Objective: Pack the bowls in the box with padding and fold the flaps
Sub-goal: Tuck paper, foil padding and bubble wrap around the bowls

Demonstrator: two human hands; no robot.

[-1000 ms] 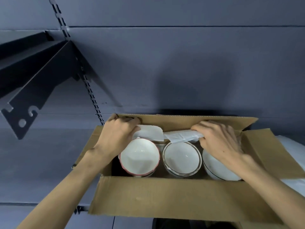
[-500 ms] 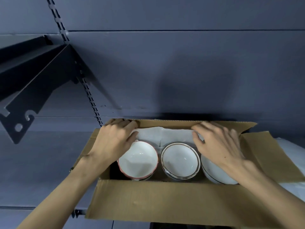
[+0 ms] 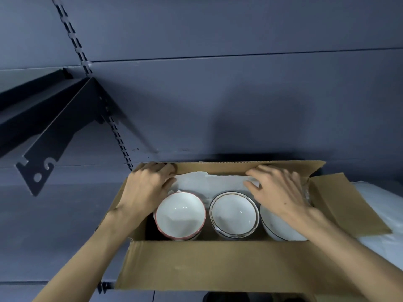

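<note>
Three bowls sit in a row inside the box (image 3: 218, 264): red-rimmed bowl (image 3: 180, 215) just below the left hand (image 3: 145, 188), brown-rimmed bowl (image 3: 234, 214) between the hands, third bowl (image 3: 277, 227) partly under the right hand (image 3: 281, 189). White padding (image 3: 209, 184) lies along the far wall, behind the bowls, likely to buffer them from the cardboard. Both hands rest flat on it, fingers loosely spread, pressing its ends down. Right flap (image 3: 346, 205) is folded outward, beyond the right hand; flaps not folded yet.

Both forearms are bare to the frame's edge, and the left hand (image 3: 145, 188) and right hand (image 3: 277, 190) wear nothing.
</note>
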